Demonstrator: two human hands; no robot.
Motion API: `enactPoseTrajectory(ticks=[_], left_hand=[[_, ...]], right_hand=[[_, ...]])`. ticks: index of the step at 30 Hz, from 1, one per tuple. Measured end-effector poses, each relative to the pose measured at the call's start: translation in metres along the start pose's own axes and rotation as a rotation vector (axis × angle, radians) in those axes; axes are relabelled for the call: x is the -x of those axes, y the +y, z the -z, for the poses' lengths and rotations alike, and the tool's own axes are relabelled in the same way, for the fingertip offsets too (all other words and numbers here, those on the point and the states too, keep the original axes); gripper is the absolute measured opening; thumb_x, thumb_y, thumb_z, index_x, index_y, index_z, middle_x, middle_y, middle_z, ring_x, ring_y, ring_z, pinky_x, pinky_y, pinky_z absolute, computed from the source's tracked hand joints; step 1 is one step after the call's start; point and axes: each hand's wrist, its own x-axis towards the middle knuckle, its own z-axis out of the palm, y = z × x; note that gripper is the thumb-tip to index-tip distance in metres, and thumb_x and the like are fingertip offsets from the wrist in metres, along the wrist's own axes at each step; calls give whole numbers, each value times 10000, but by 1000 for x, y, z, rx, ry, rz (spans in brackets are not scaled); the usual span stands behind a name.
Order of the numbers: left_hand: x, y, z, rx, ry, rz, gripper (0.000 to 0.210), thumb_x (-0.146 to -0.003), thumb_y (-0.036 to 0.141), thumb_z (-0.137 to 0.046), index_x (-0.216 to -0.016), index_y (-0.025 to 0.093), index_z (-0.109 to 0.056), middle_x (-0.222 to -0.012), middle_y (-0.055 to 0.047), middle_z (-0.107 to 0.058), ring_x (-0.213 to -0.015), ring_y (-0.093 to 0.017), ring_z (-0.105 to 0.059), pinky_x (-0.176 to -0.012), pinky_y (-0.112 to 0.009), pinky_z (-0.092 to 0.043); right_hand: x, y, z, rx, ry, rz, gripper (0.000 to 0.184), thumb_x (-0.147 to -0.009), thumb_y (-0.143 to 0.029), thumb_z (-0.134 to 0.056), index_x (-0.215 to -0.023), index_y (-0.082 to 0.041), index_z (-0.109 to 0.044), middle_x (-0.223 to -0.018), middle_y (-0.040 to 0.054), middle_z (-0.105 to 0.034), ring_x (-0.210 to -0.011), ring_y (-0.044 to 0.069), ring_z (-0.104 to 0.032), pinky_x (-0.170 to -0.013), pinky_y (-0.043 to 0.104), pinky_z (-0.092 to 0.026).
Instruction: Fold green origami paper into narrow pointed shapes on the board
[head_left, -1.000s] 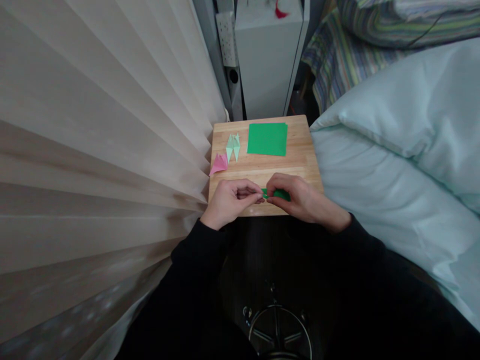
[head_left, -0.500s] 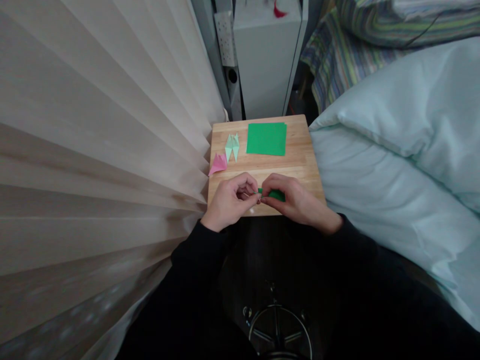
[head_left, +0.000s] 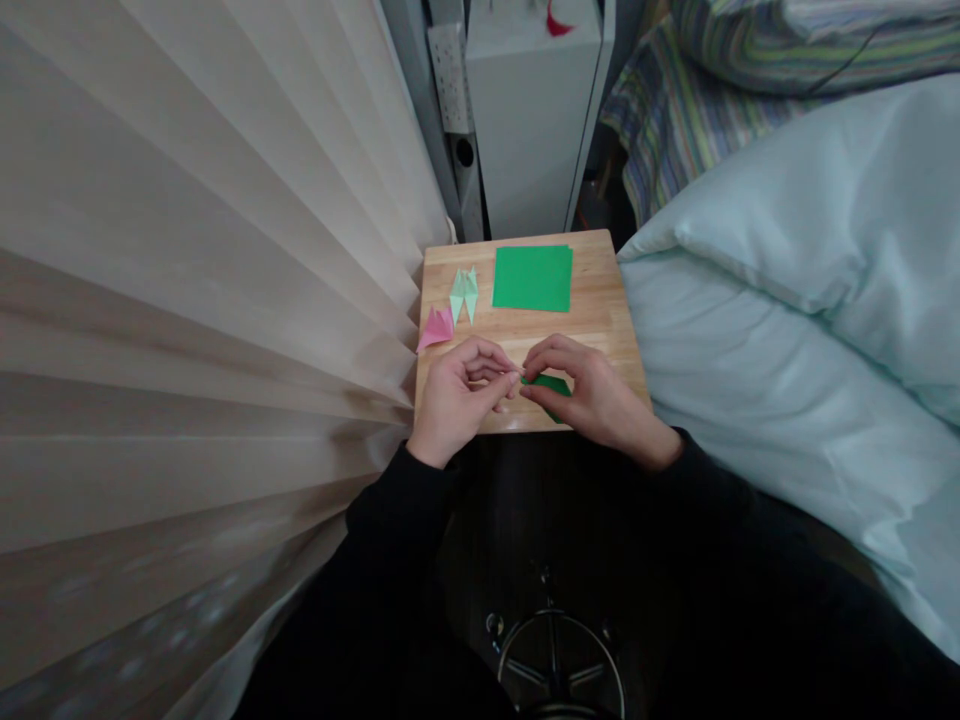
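A folded piece of green origami paper (head_left: 553,384) is between my hands, close to the front edge of the small wooden table (head_left: 600,330). My right hand (head_left: 589,388) pinches it, fingers over the far side and thumb on the near side. From the left, my left hand (head_left: 466,392) meets the paper's left tip with thumb and index finger pressed together. Beyond my hands lies a stack of green paper sheets (head_left: 532,278). Two pale green folded paper pieces (head_left: 463,295) and a pink folded paper piece (head_left: 436,328) rest at the table's left side.
A pleated curtain (head_left: 300,250) hangs along the left table edge. Bedding with a pale blue duvet (head_left: 750,330) borders the right side. Behind the table stands a light grey cabinet (head_left: 529,130). Below is a chair base with a metal ring (head_left: 555,615).
Both hands have shifted slightly away from me, and more of the green folded paper shows under my right hand. The left fingertips now sit at its tip.
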Motion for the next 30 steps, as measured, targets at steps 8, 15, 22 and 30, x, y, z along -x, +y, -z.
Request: enactPoseTrajectory(ticks=[8,15,22,30], left_hand=[[2,-2,-4,-17,86,-66,307,-775,326,-837,-942,181,-625,-820,-27,-767,-648,-128,-707,-528,-201,-540],[0,-8,-5,-29,39,-81,178,-790,299,-816,-889,172,-741,-813,-35,-732,-692,-126,-659,-519,-197,-539],[-2,-9,-6,-32,43,-78,172,-766,321,-830,-809,168,-766,-801,-39,-709,-647,-115,-619,-491,-205,-536],[1,-8,-6,-9,72,-71,157,-715,290,-869,-753,172,-772,-759,-27,-711,-621,-112,-622,-512,-218,-547]], right_hand=[[-1,-5,-4,-41,106,9,91,-914,-201,-701,-828,-213,-674,-1020,77,-686,-971,218,-670,-883,411,-537],[-1,-3,-3,-8,126,31,94,-918,-185,-700,-826,-206,-694,-1021,83,-693,-963,222,-677,-867,416,-547],[-1,-4,-3,7,136,46,110,-926,-202,-695,-816,-213,-693,-997,71,-701,-944,215,-677,-856,407,-551],[-1,-7,-3,-13,126,42,107,-912,-212,-711,-806,-206,-694,-1023,81,-693,-963,226,-679,-876,413,-542]])
